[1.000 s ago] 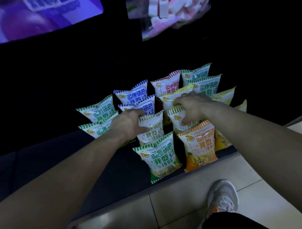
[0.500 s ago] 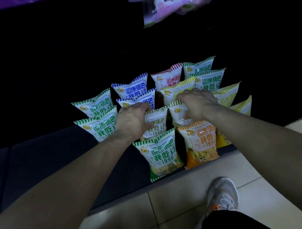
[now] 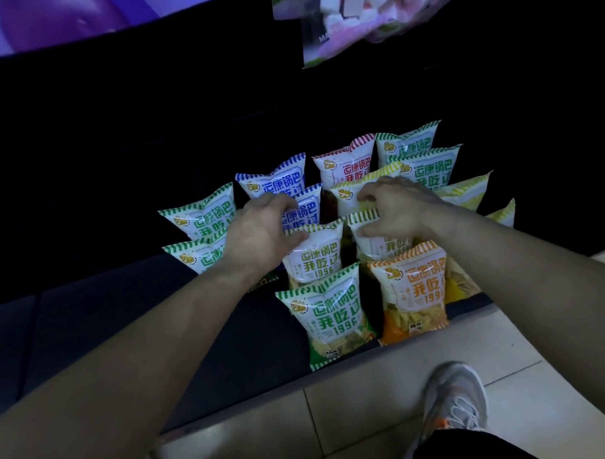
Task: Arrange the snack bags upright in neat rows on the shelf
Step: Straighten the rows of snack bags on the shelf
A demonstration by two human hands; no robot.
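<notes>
Dark shelf [image 3: 120, 308], near its front edge: left hand [image 3: 259, 234] and right hand [image 3: 397, 212] are pinching green-striped snack bags [image 3: 313, 260] by the tops with curled fingers, possibly tipping the orange snack bag [image 3: 415, 291] off.

White snack bags [image 3: 348, 165] with green, blue, red or yellow striped tops stand upright in rows on the dark shelf [image 3: 120, 308], a green bag [image 3: 329, 319] and an orange bag [image 3: 412, 288] foremost.

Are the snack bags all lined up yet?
Nearly. Bags stand in rows on the shelf, like the orange bag in front. The left hand holds a green-striped bag, the right hand pinches the bag behind the orange one. To do: squaring those two.
</notes>
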